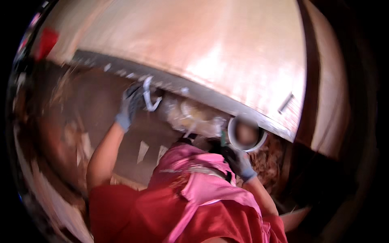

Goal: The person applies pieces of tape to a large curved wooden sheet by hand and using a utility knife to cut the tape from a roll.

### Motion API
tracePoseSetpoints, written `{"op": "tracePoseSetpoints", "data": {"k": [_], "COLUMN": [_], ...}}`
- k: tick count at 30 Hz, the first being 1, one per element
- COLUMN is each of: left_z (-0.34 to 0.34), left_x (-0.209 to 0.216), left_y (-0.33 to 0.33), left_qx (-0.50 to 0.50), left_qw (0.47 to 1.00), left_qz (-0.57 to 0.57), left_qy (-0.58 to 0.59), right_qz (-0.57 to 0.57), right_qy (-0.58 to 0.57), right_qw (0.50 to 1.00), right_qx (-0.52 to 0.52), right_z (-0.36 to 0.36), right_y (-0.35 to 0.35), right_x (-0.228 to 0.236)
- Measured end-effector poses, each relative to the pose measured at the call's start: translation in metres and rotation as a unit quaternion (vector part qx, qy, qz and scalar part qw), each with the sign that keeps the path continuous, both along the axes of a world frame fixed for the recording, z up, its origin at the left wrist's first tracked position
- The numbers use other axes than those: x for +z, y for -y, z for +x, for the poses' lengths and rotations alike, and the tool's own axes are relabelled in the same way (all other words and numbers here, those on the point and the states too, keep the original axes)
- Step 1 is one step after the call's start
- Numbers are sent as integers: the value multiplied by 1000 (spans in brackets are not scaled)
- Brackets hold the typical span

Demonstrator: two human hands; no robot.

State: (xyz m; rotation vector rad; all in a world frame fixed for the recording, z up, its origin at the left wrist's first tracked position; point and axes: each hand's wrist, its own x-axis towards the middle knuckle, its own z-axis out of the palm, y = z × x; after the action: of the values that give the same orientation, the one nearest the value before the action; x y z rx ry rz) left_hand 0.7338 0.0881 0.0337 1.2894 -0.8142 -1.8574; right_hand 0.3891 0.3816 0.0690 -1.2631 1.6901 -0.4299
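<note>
My left hand (131, 100), in a grey glove with dark fingers, is at the lower edge of a large pale panel. Its fingers appear closed on a curled white strip (148, 96), which hangs beside them. My right hand (240, 163), gloved the same way, is just below a round white container (231, 135) whose inside is blurred. A narrow green piece (223, 138) stands close to its dark fingertips. Whether those fingers grip anything is too blurred to make out. Crumpled clear plastic (196, 117) lies between my hands, with something yellowish in it.
The big pale panel (194, 44) fills the far side, its grey edge running down to the right. A short dark bar (285, 103) lies on its right part. Reddish-brown scraps (267, 160) lie right of my right hand. Something red (47, 42) is at the far left.
</note>
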Motion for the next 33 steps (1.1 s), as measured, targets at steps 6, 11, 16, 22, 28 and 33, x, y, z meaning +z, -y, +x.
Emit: {"op": "tracePoseSetpoints", "data": {"k": [6, 11, 16, 22, 28, 33], "left_z": [-111, -256, -323, -372, -392, -407], "left_x": [65, 119, 104, 110, 89, 100], "left_y": [-20, -55, -71, -87, -103, -96], "left_qx": [-233, -480, -568, -653, -739, -784], "left_qw": [971, 876, 814, 757, 636, 610], "left_qz": [-58, -27, -78, -19, -191, -16], "left_qy": [-2, -35, -95, 28, 117, 113], "right_qz": [-177, -128, -92, -116, -233, -203], "right_qy": [85, 289, 390, 346, 63, 129], "right_qw": [966, 888, 835, 816, 885, 795], "right_qx": [-169, -334, -376, -448, -397, -557], "right_z": [-44, -98, -127, -158, -151, -200], "right_y": [23, 23, 31, 9, -34, -52], "right_x": [34, 46, 60, 89, 112, 102]}}
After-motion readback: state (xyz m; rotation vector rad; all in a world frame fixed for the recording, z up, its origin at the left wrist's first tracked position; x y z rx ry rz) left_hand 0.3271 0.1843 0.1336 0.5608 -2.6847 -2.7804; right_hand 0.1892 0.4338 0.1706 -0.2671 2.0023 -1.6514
